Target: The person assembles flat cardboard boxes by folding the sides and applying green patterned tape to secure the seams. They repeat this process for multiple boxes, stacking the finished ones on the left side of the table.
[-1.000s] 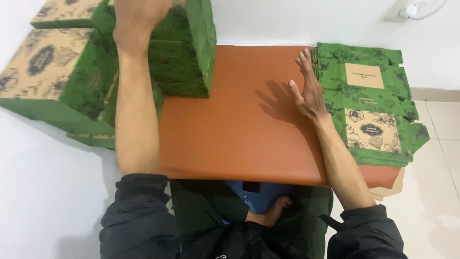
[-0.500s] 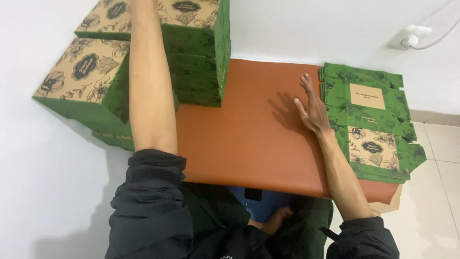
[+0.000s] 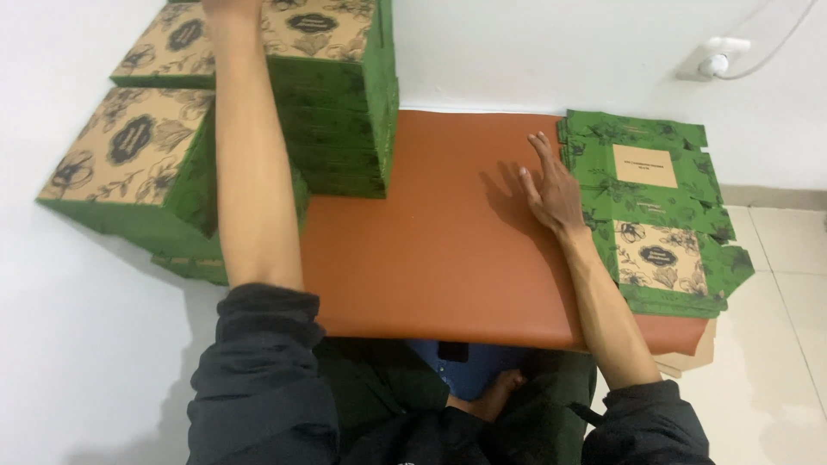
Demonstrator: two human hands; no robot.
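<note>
My left arm stretches far forward over a stack of assembled green boxes [image 3: 345,129] with brown floral lids. My left hand [image 3: 228,9] lies on top of that stack at the frame's upper edge, and its fingers are cut off. My right hand [image 3: 551,189] rests flat on the orange table top [image 3: 448,258], fingers spread. It touches the left edge of a pile of flat, unfolded green cartons [image 3: 659,207] and holds nothing.
More assembled green boxes sit to the left, one near [image 3: 129,151] and one farther back [image 3: 172,47]. A white wall with a socket and cable [image 3: 715,56] stands behind the table. Pale floor tiles [image 3: 775,344] lie to the right.
My left arm has reached farther forward, so the hand now sits at the frame's top edge. The view has shifted slightly. My right hand stays by the flat cartons.
</note>
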